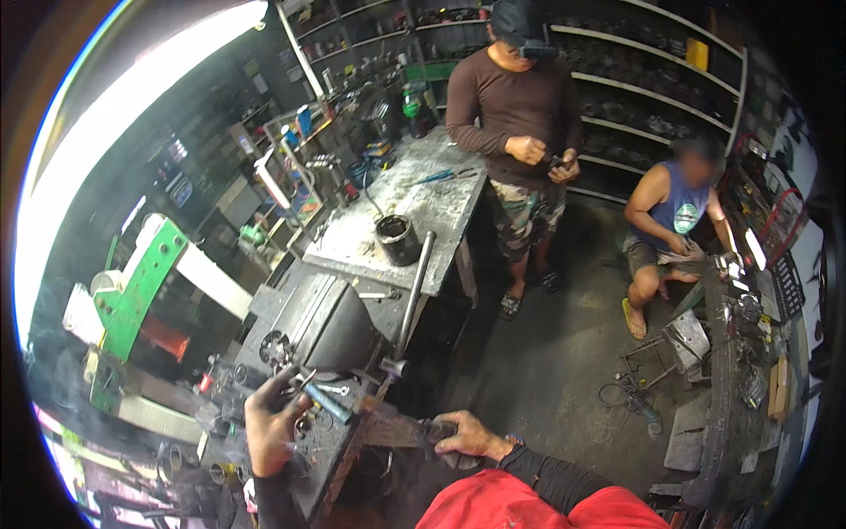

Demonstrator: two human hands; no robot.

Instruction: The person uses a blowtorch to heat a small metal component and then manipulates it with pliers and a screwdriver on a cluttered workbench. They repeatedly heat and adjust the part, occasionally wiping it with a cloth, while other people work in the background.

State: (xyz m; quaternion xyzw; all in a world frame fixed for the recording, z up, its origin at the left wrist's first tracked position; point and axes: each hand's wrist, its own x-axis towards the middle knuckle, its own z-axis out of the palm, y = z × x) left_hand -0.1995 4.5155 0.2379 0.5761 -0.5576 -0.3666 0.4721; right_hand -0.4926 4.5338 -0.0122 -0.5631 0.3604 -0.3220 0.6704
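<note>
My left hand [271, 429] is raised over the near end of the workbench, its thumb and dark-stained fingers apart. Just right of it, a blue rod-like handle [327, 402] slants across the bench top. A small wrench [333, 389] lies close by. My right hand [469, 437] is closed around a dark, grimy object [435, 432] in front of my red clothing; its kind is unclear. Beyond my left hand stands a large grey bench vise [324, 323]. Its long bar handle [416, 295] slopes up to the right.
A black pot [397, 241] stands on the metal-topped table [352, 256]. Blue-handled pliers [445, 175] lie farther back. One person [520, 115] stands beyond the table, handling a small part; another [674, 216] sits at right. An angle grinder [650, 416] with its cord lies on the floor.
</note>
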